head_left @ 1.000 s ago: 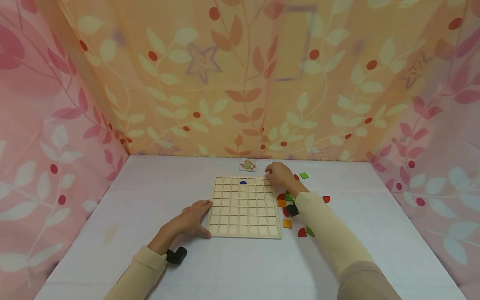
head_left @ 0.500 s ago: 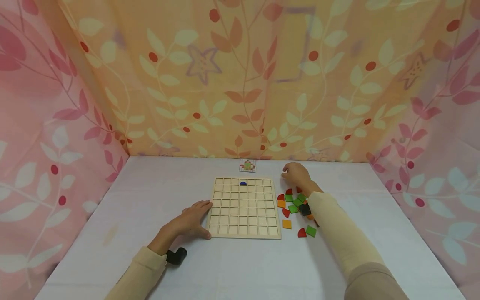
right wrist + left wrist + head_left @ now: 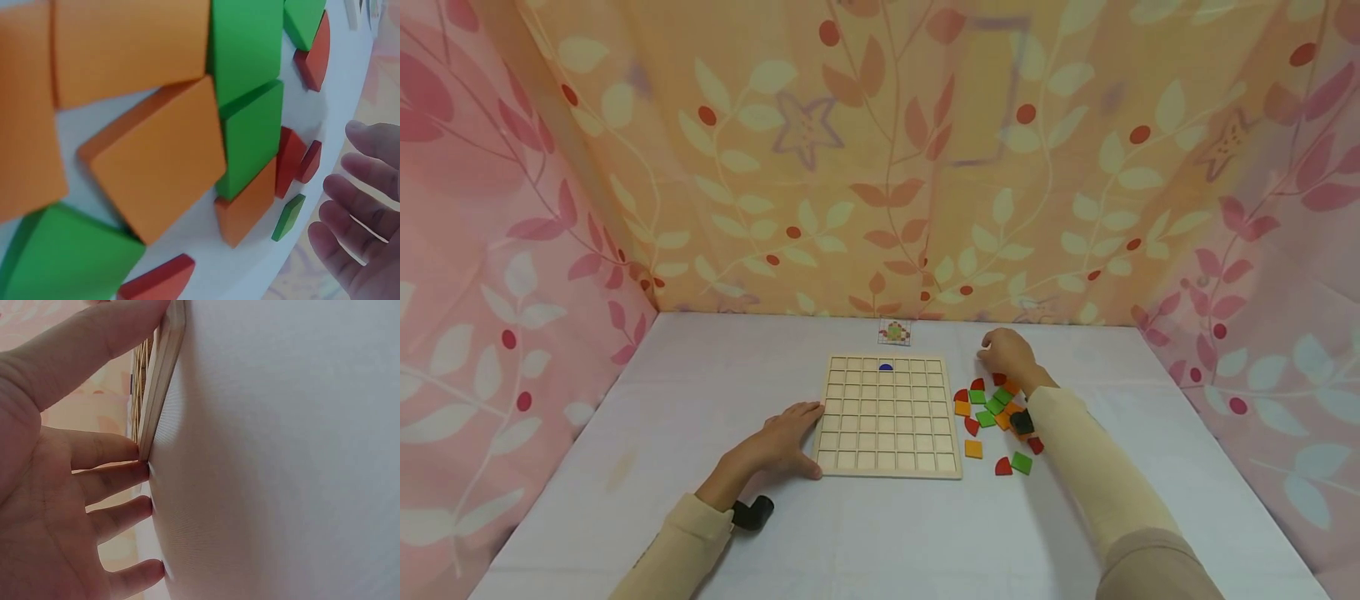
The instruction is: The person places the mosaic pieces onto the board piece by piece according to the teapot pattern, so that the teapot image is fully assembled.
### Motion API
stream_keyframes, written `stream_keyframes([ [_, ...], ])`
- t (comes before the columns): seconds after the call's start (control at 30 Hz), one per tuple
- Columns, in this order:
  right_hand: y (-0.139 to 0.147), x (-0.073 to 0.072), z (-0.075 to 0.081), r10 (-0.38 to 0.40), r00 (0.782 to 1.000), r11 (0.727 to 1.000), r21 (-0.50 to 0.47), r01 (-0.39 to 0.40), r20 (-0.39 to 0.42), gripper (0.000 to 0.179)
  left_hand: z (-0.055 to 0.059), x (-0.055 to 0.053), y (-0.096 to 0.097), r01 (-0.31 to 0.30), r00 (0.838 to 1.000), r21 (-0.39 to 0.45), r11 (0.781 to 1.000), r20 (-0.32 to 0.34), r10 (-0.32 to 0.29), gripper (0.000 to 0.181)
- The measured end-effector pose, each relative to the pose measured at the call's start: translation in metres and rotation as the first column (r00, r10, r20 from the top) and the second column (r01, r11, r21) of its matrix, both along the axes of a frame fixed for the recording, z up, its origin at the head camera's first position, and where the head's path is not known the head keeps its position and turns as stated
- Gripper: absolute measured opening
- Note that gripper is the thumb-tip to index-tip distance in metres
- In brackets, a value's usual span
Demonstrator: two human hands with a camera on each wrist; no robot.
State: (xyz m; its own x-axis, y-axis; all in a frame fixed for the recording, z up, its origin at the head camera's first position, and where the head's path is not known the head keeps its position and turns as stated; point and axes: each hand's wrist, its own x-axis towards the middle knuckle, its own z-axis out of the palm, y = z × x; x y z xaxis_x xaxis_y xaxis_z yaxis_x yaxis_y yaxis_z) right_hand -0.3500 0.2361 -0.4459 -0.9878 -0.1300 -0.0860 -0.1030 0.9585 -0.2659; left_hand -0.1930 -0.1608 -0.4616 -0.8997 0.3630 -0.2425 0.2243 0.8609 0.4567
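Observation:
My left hand [image 3: 786, 437] rests at the left side of a wooden grid board [image 3: 887, 421], its fingers spread. In the left wrist view the thumb [image 3: 94, 347] lies against the board's edge and the fingertips press the white cloth beside it. One blue half-round piece [image 3: 887, 367] sits in the far row of the grid. My right hand [image 3: 1009, 354] is beyond the loose coloured tiles, to the right of the board. Seen from the right wrist, its fingers [image 3: 359, 194] are loosely bent and hold nothing. Green [image 3: 250, 147], orange [image 3: 156, 162] and red [image 3: 312, 59] tiles lie beneath that wrist.
A small printed card [image 3: 894, 332] lies behind the board. Nearer the front are a single orange square [image 3: 973, 449], a red quarter-round tile [image 3: 1003, 467] and a green square [image 3: 1021, 462]. Patterned cloth [image 3: 880, 167] hangs behind the white table and at both sides.
My right hand has moved right from the board's far right corner to beyond the tiles, uncovering more of them. The left hand and the blue piece have stayed in place.

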Motion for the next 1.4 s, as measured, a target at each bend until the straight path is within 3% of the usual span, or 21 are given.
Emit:
stream_keyframes([
  [0.4, 0.010, 0.005, -0.002, -0.005, 1.000, 1.000, 0.001, 0.005, 0.017, 0.021, -0.001, 0.000, 0.000, 0.000, 1.000, 0.014, 1.000, -0.003, 0.000, 0.101],
  [0.63, 0.011, 0.006, -0.004, 0.001, 1.000, 1.000, -0.015, -0.001, 0.029, 0.027, 0.000, 0.001, 0.000, 0.000, 1.000, 0.013, 1.000, -0.005, 0.000, 0.100],
  [1.03, 0.011, 0.003, -0.007, 0.015, 0.999, 0.999, -0.031, -0.014, 0.038, 0.022, -0.002, 0.000, 0.000, -0.006, 1.000, 0.005, 1.000, 0.001, 0.006, 0.100],
  [1.4, 0.010, 0.006, 0.000, 0.007, 0.998, 1.000, -0.027, -0.006, 0.055, 0.027, -0.002, -0.001, -0.001, -0.003, 1.000, 0.011, 1.000, -0.003, 0.003, 0.100],
])
